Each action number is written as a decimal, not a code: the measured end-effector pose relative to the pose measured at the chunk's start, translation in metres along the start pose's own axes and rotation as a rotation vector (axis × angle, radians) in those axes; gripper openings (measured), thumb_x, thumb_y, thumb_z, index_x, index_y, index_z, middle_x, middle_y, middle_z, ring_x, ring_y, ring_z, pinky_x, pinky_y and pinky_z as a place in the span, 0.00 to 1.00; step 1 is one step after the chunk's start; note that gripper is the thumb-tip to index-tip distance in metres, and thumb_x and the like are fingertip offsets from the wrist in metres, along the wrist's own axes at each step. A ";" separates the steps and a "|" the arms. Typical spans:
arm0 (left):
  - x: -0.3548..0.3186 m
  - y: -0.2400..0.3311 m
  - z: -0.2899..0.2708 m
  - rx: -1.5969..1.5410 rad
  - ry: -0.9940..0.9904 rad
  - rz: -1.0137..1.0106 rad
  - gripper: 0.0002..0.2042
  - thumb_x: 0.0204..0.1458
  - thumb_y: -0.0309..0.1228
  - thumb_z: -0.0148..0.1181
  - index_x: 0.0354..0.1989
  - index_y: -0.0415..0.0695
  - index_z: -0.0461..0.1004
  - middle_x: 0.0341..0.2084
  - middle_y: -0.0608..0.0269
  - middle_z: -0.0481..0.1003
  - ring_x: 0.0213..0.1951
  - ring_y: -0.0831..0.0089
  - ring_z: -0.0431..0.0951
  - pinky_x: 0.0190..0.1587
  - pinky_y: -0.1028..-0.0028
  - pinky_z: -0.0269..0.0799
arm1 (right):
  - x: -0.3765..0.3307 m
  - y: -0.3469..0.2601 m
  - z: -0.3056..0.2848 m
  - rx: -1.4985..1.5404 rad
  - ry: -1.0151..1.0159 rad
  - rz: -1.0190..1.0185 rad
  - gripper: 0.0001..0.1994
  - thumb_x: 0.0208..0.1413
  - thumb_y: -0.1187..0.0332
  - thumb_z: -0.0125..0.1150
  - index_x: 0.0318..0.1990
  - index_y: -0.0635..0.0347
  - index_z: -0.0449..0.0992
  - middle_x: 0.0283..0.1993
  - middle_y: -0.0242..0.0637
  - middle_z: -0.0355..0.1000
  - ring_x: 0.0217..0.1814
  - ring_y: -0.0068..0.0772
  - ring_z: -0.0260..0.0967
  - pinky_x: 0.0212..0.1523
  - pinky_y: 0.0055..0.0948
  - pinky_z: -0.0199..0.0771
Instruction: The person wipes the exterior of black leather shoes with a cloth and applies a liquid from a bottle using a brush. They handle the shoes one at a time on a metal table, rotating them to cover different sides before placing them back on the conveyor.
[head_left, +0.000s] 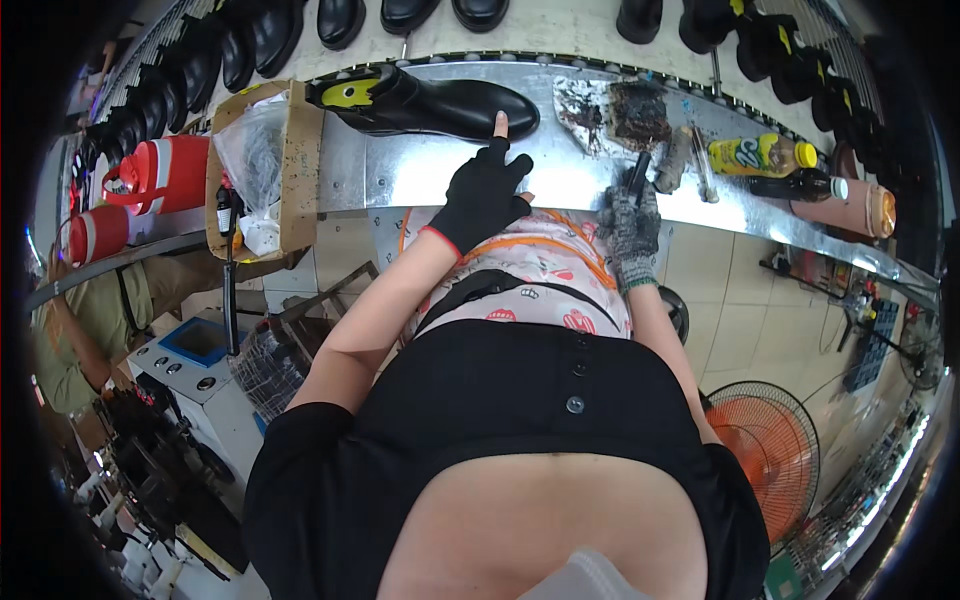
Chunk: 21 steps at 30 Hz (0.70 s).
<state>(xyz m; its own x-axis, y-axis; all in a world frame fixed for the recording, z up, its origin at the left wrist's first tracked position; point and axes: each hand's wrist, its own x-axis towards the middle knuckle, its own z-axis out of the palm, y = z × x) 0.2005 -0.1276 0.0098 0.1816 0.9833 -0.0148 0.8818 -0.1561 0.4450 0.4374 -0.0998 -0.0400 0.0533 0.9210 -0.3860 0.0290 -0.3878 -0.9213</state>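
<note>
A black ankle boot [440, 105] with a yellow-green lining lies on the metal bench, its toe to the right. My left hand [483, 192], in a black glove with bare index fingertip and thumb tip, rests that index finger on the boot's toe. Its fingers are apart and hold nothing. My right hand [630, 225], in a grey knitted glove, is closed round a slim dark-handled tool [640, 172] at the bench's near edge. The tool's far end meets a dark, stained pad [638, 112] on a smeared sheet [580, 112]; its kind is unclear.
Left of the boot stands a cardboard box [303, 170] with plastic bags, beside red jugs [175, 172]. To the right are a yellow-labelled bottle [755, 156], a dark bottle [800, 186] and a pinkish container [850, 210]. Black boots line the conveyor [560, 35] beyond.
</note>
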 end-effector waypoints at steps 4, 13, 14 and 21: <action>0.007 -0.001 -0.002 0.072 -0.113 -0.054 0.21 0.39 0.40 0.65 0.43 0.46 0.73 0.65 0.37 0.42 0.39 0.56 0.76 0.39 0.63 0.73 | -0.002 0.000 0.002 0.058 0.010 0.043 0.16 0.55 0.70 0.56 0.52 0.54 0.65 0.27 0.27 0.68 0.17 0.16 0.62 0.14 0.18 0.62; -0.004 0.016 -0.005 0.100 -0.157 -0.006 0.27 0.35 0.40 0.69 0.45 0.47 0.68 0.63 0.33 0.45 0.35 0.56 0.75 0.35 0.62 0.74 | -0.003 0.002 0.001 0.121 -0.018 0.022 0.15 0.55 0.70 0.55 0.51 0.55 0.67 0.27 0.27 0.69 0.18 0.14 0.61 0.15 0.19 0.62; -0.004 0.020 -0.009 0.096 -0.144 -0.012 0.27 0.35 0.40 0.69 0.45 0.47 0.68 0.63 0.33 0.45 0.35 0.55 0.75 0.36 0.62 0.74 | -0.002 0.001 0.001 0.087 -0.017 0.018 0.16 0.55 0.71 0.55 0.51 0.55 0.67 0.28 0.27 0.69 0.18 0.15 0.61 0.15 0.19 0.62; 0.003 0.020 -0.011 0.070 -0.137 -0.042 0.26 0.34 0.40 0.69 0.44 0.48 0.68 0.62 0.30 0.44 0.35 0.55 0.75 0.36 0.62 0.74 | 0.003 0.007 0.000 0.098 -0.021 0.034 0.18 0.57 0.72 0.53 0.55 0.55 0.63 0.27 0.28 0.68 0.17 0.15 0.60 0.14 0.17 0.60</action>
<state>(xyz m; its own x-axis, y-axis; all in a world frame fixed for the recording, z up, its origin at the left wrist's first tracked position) 0.2133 -0.1271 0.0285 0.1978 0.9677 -0.1565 0.9173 -0.1264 0.3776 0.4383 -0.1000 -0.0473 0.0315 0.9085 -0.4167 -0.0699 -0.4139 -0.9077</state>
